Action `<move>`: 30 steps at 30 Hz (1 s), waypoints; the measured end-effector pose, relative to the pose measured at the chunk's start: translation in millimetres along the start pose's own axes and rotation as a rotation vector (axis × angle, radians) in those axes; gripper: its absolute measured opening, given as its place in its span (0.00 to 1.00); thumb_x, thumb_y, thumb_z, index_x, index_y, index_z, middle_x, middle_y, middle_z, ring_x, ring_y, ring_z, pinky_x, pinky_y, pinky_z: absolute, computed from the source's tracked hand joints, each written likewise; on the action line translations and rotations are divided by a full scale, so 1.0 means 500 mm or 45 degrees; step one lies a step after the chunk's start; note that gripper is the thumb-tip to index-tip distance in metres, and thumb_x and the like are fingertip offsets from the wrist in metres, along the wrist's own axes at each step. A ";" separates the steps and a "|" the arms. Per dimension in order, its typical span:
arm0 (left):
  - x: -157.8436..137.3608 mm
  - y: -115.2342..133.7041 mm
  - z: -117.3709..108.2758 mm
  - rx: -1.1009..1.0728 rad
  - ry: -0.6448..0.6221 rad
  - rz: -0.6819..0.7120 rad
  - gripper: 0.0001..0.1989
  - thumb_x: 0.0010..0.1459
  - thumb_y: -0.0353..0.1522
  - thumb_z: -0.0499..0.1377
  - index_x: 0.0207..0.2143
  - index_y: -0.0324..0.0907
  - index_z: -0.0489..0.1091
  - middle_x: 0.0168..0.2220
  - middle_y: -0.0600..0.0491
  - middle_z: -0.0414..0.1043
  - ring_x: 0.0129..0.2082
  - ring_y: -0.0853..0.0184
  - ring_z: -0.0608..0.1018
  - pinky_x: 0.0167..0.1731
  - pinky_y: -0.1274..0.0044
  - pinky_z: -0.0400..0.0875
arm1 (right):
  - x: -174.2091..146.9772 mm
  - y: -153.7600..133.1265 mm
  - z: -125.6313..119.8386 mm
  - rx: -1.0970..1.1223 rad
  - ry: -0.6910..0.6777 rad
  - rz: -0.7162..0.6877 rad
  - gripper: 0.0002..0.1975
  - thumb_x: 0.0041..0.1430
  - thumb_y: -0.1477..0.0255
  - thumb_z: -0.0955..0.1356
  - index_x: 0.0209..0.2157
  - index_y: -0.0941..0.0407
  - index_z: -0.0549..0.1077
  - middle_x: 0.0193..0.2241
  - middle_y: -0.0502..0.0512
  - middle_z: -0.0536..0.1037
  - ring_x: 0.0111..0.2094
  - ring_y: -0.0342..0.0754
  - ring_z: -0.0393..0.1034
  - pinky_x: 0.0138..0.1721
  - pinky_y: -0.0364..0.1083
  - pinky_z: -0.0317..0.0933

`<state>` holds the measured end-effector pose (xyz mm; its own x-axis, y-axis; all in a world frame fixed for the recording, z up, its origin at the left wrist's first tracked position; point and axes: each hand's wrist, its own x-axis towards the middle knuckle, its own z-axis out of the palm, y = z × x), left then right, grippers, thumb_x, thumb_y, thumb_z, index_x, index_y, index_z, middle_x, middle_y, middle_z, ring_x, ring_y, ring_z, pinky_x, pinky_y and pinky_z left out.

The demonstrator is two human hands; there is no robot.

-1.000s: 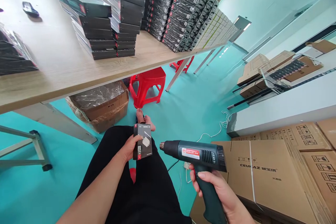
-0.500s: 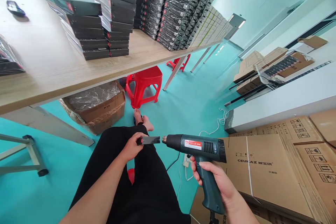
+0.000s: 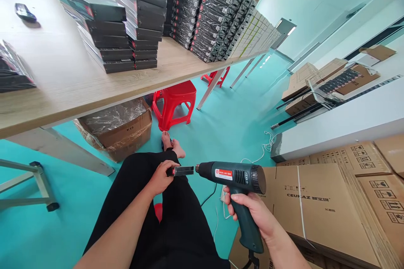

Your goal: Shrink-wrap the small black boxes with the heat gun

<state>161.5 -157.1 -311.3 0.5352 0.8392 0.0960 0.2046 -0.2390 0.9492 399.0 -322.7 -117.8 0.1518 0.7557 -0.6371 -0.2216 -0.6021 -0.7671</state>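
Note:
Above my lap, my left hand (image 3: 163,178) is closed around one end of a flat black box (image 3: 183,171), seen edge-on. My right hand (image 3: 249,208) grips the handle of a dark green heat gun (image 3: 232,176) with a red and white label. The gun's metal nozzle points left at the box's free end, with a small gap between them. A cord hangs from the bottom of the gun's handle.
A wooden table (image 3: 139,79) at the upper left bears stacks of black boxes (image 3: 115,54) and wrapped boxes (image 3: 214,21). Beneath stand a carton with clear film (image 3: 126,130) and a red stool (image 3: 176,101). Flat cardboard cartons (image 3: 322,206) lie at right; white cables (image 3: 267,143) cross the floor.
The heat gun has shifted slightly left and turned, showing more of its rear end. The black box has tilted a little in my left hand. Both grips stay the same.

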 end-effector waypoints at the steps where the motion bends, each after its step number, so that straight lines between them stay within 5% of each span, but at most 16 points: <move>1: -0.001 -0.001 0.001 0.031 -0.001 0.003 0.25 0.44 0.21 0.51 0.44 0.45 0.71 0.44 0.51 0.68 0.45 0.63 0.70 0.50 0.69 0.61 | -0.001 -0.002 0.006 -0.027 -0.013 0.007 0.13 0.55 0.69 0.67 0.41 0.59 0.73 0.32 0.56 0.75 0.27 0.44 0.70 0.26 0.42 0.63; 9: -0.003 0.002 0.005 0.095 -0.001 0.031 0.26 0.44 0.20 0.51 0.45 0.47 0.71 0.44 0.51 0.69 0.45 0.62 0.69 0.48 0.69 0.62 | 0.000 -0.010 0.039 -0.121 0.033 -0.026 0.15 0.53 0.67 0.69 0.41 0.59 0.73 0.31 0.56 0.76 0.27 0.46 0.69 0.27 0.45 0.64; 14: 0.000 0.003 0.011 0.136 0.013 0.037 0.24 0.44 0.21 0.53 0.44 0.47 0.71 0.43 0.51 0.71 0.44 0.61 0.70 0.48 0.69 0.62 | -0.004 -0.013 0.079 -0.122 -0.192 -0.012 0.14 0.52 0.69 0.69 0.41 0.59 0.75 0.32 0.56 0.76 0.26 0.45 0.69 0.28 0.46 0.64; 19: -0.002 0.005 0.011 0.142 0.028 0.028 0.26 0.42 0.19 0.51 0.44 0.46 0.71 0.43 0.52 0.71 0.45 0.62 0.70 0.48 0.69 0.62 | -0.004 -0.008 0.100 -0.251 -0.125 -0.075 0.10 0.52 0.68 0.69 0.35 0.59 0.76 0.29 0.56 0.76 0.26 0.46 0.68 0.28 0.46 0.64; 22: -0.001 0.002 0.010 0.114 0.060 -0.002 0.21 0.47 0.23 0.53 0.43 0.46 0.71 0.43 0.51 0.71 0.44 0.62 0.71 0.46 0.70 0.64 | -0.004 -0.005 0.103 -0.234 -0.237 -0.056 0.11 0.51 0.69 0.69 0.35 0.60 0.76 0.30 0.56 0.76 0.25 0.45 0.68 0.27 0.46 0.64; 27: -0.001 -0.001 0.010 0.008 0.119 -0.037 0.22 0.45 0.22 0.53 0.43 0.45 0.71 0.43 0.51 0.71 0.46 0.62 0.71 0.48 0.69 0.63 | 0.007 -0.007 0.073 -0.167 0.076 -0.084 0.14 0.53 0.66 0.69 0.39 0.59 0.74 0.29 0.55 0.76 0.25 0.45 0.68 0.27 0.45 0.64; 30: -0.001 -0.001 0.007 -0.026 0.108 -0.043 0.22 0.45 0.22 0.52 0.42 0.45 0.72 0.43 0.50 0.71 0.46 0.62 0.71 0.48 0.69 0.63 | 0.009 -0.011 0.050 -0.153 0.084 -0.023 0.14 0.53 0.67 0.68 0.40 0.60 0.74 0.30 0.56 0.76 0.26 0.45 0.69 0.25 0.44 0.63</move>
<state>164.1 -159.2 -312.9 0.4566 0.8853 0.0881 0.2041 -0.2007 0.9582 377.0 -309.7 -114.7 0.2182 0.7504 -0.6239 -0.1015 -0.6184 -0.7793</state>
